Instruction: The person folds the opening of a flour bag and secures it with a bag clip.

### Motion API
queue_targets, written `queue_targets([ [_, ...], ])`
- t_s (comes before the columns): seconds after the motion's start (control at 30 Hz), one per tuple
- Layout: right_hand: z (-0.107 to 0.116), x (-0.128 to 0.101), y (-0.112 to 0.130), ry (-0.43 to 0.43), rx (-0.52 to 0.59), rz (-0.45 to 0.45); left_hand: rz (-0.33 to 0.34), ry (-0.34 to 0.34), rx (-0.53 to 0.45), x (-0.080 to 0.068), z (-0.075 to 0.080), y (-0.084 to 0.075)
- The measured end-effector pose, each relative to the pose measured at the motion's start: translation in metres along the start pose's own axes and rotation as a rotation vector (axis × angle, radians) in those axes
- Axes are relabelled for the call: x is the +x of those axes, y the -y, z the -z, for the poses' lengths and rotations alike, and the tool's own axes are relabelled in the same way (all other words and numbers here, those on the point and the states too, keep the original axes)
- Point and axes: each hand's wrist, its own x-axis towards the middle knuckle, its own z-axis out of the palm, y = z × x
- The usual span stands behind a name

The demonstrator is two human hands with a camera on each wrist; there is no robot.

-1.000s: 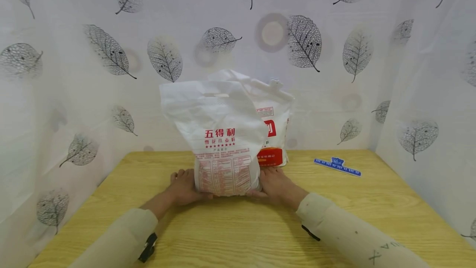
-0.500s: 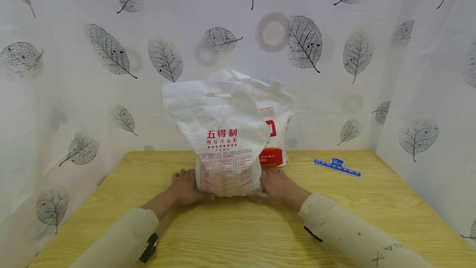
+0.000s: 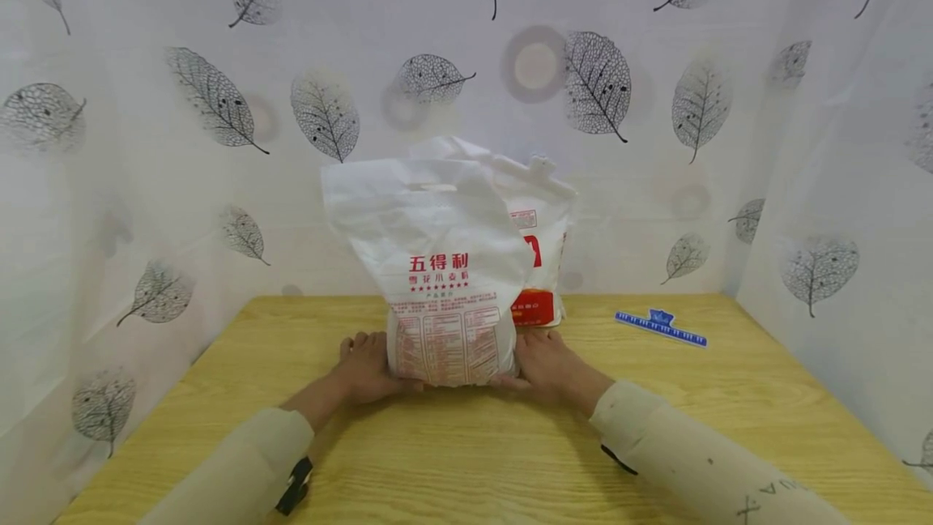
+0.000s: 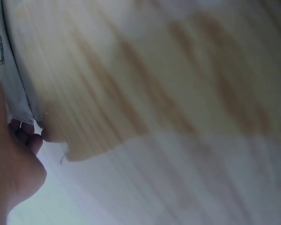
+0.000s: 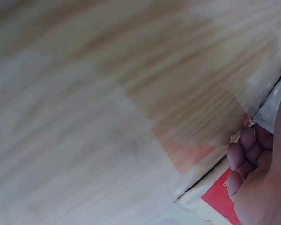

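In the head view a white flour bag (image 3: 430, 225) with red print and a slot handle stands upright on the wooden table (image 3: 437, 460). My left hand (image 3: 367, 369) grips its lower left corner, thumb along the front bottom edge. At the lower right corner my right hand (image 3: 548, 369) holds it the same way. Both wrist views show curled fingers at the bag's base, by a bag side (image 4: 14, 89) on the left and a pale bag edge (image 5: 274, 105) on the right. A second flour bag (image 3: 550, 249) stands behind, partly hidden by the first.
To the right lies a blue ruler-like sealing clip (image 3: 661, 328). A leaf-patterned white curtain (image 3: 466, 14) hangs behind the table and along both sides. The second bag's red panel (image 5: 220, 197) shows close beside my right fingers in the right wrist view.
The front flour bag has shifted slightly to the right, with both hands moving along with it. It covers a little more of the rear bag, which stays put, as does the blue clip.
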Motion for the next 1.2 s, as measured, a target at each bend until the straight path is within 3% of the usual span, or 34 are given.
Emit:
queue_targets([
  [0.37, -0.002, -0.007, -0.006, 0.03, 0.032, -0.035, -0.015, -0.001, -0.014, 0.001, -0.003, -0.006],
  [0.7, 0.002, -0.011, -0.011, 0.115, 0.242, -0.13, -0.023, 0.017, -0.017, 0.001, -0.006, -0.011],
  [1.2, 0.004, -0.025, -0.024, 0.078, 0.296, -0.149, -0.038, 0.033, -0.002, 0.002, -0.006, -0.028],
])
